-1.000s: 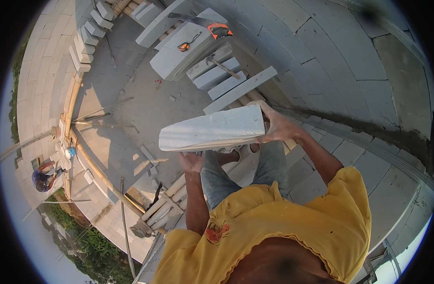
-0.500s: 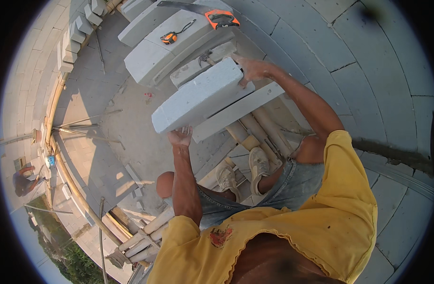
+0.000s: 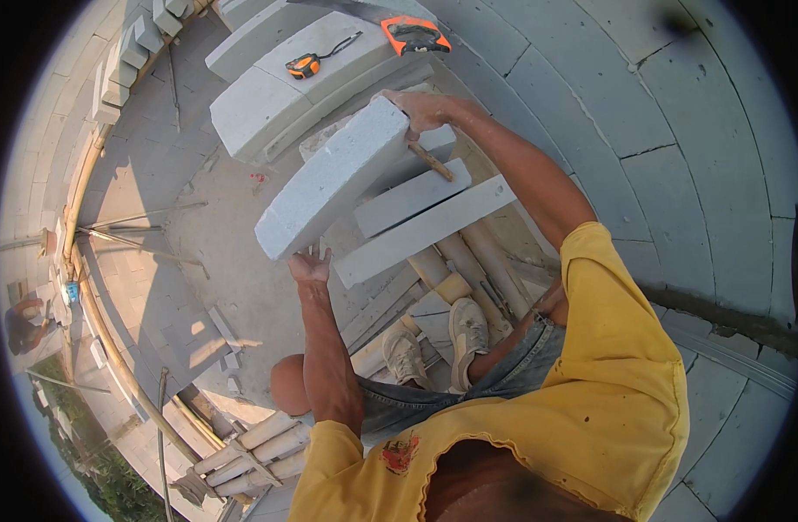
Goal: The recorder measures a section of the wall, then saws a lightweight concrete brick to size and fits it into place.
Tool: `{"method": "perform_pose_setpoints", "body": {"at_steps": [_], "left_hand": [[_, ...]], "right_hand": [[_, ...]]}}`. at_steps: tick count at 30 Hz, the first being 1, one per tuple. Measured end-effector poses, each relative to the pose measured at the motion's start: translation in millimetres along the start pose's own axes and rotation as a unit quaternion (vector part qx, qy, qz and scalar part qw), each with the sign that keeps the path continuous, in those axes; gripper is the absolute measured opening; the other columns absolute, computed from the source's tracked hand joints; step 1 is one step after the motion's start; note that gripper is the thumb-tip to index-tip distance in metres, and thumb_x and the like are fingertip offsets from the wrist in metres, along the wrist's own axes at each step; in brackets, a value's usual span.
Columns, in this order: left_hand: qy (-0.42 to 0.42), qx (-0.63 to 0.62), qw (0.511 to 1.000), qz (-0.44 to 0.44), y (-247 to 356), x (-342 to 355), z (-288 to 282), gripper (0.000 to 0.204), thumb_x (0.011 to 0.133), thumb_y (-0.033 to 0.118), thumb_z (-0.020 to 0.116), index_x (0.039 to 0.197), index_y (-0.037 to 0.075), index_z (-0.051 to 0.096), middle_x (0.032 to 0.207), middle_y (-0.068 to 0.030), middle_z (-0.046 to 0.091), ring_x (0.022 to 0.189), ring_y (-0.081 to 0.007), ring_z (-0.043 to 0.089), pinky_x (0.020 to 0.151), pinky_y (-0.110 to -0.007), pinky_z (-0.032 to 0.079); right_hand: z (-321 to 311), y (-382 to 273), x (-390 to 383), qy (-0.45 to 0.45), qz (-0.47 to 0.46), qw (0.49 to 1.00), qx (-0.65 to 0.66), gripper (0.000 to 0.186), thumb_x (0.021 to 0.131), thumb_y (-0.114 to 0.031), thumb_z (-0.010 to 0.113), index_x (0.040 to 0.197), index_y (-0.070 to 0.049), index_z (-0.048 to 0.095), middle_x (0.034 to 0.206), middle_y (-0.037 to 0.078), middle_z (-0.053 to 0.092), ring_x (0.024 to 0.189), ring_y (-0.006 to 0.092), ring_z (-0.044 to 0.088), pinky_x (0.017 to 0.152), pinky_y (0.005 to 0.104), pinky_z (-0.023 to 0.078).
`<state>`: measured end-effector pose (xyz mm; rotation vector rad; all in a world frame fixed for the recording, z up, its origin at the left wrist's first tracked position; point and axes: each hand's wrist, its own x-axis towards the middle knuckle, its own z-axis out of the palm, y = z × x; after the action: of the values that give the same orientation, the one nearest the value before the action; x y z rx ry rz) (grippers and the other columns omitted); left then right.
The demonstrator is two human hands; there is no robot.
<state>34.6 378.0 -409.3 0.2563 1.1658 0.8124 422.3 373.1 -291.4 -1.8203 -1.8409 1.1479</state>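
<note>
A long, pale grey concrete block (image 3: 342, 174) is held tilted between my two hands, its right end farther away than its left. My right hand (image 3: 419, 111) grips the far right end, with the fingers partly hidden behind it. At the near left end, my left hand (image 3: 310, 264) bears the lower edge from below, palm up. From behind the block sticks a wooden tool handle (image 3: 431, 162), lying on grey blocks; its head is hidden. A shorter grey block (image 3: 414, 198) lies just on my side of it, beside a long pale slab (image 3: 427, 229).
A row of blocks (image 3: 260, 109) carries an orange-and-black tape measure (image 3: 303, 65) and a handsaw with an orange handle (image 3: 416, 35). A block wall (image 3: 607, 130) rises on the right. Poles (image 3: 481, 252) lie by my shoes. A person (image 3: 23, 326) works far left.
Both hands have shifted left with the block, and its right end has swung farther away. The wooden handle and the shorter block beneath now show more.
</note>
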Motion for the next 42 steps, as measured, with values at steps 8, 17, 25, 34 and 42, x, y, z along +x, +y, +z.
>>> {"method": "perform_pose_setpoints", "body": {"at_steps": [8, 17, 25, 34, 42], "left_hand": [[-0.089, 0.091, 0.992, -0.009, -3.4, 18.0, 55.5, 0.074, 0.096, 0.06, 0.038, 0.157, 0.027, 0.011, 0.163, -0.0076, 0.015, 0.149, -0.0316, 0.017, 0.117, -0.061, 0.006], [0.05, 0.269, 0.902, 0.334, 29.0, -8.7, 86.1, 0.053, 0.104, 0.038, 0.043, 0.148, 0.009, 0.036, 0.145, -0.0141, 0.045, 0.135, -0.0287, 0.042, 0.112, -0.043, 0.031], [0.008, 0.388, 0.779, 0.492, 101.5, -56.1, 84.1, 0.059, 0.098, 0.03, 0.056, 0.148, 0.005, 0.037, 0.153, -0.0122, 0.037, 0.14, -0.0335, 0.037, 0.114, -0.049, 0.029], [-0.052, 0.783, 0.376, 0.492, 75.0, -66.0, 138.2, 0.084, 0.077, 0.038, 0.078, 0.15, 0.03, 0.037, 0.154, -0.0043, 0.035, 0.139, -0.0358, 0.031, 0.108, -0.057, 0.035], [-0.042, 0.79, 0.403, 0.46, 73.7, -66.8, 140.0, 0.077, 0.081, 0.03, 0.075, 0.149, 0.034, 0.038, 0.152, -0.002, 0.034, 0.138, -0.0349, 0.03, 0.106, -0.056, 0.038]], "right_hand": [[-52.7, 39.4, -20.9, 0.009, 0.14, 0.99, -0.004, 0.084, 0.065, 0.002, 0.077, 0.139, -0.009, 0.039, 0.128, 0.018, 0.06, 0.123, 0.0317, 0.054, 0.103, 0.0427, 0.042], [-41.0, 55.2, -30.1, 0.082, 0.133, 0.985, -0.068, 0.089, 0.066, -0.001, 0.08, 0.142, -0.008, 0.036, 0.136, 0.017, 0.055, 0.127, 0.0318, 0.052, 0.106, 0.0435, 0.042], [-66.7, 67.8, -25.8, 0.178, 0.244, 0.895, -0.327, 0.08, 0.082, 0.002, 0.063, 0.15, -0.028, 0.032, 0.155, 0.005, 0.036, 0.134, 0.0325, 0.045, 0.106, 0.0477, 0.045], [-51.6, 78.0, 22.8, 0.209, 0.27, 0.845, -0.412, 0.058, 0.098, -0.011, 0.046, 0.151, -0.029, 0.031, 0.158, 0.004, 0.03, 0.143, 0.0317, 0.032, 0.113, 0.0612, 0.029], [-50.2, 96.0, 40.1, 0.262, 0.292, 0.827, -0.404, 0.053, 0.1, -0.017, 0.042, 0.152, -0.025, 0.031, 0.156, 0.005, 0.034, 0.144, 0.0313, 0.03, 0.114, 0.0615, 0.025]]}}
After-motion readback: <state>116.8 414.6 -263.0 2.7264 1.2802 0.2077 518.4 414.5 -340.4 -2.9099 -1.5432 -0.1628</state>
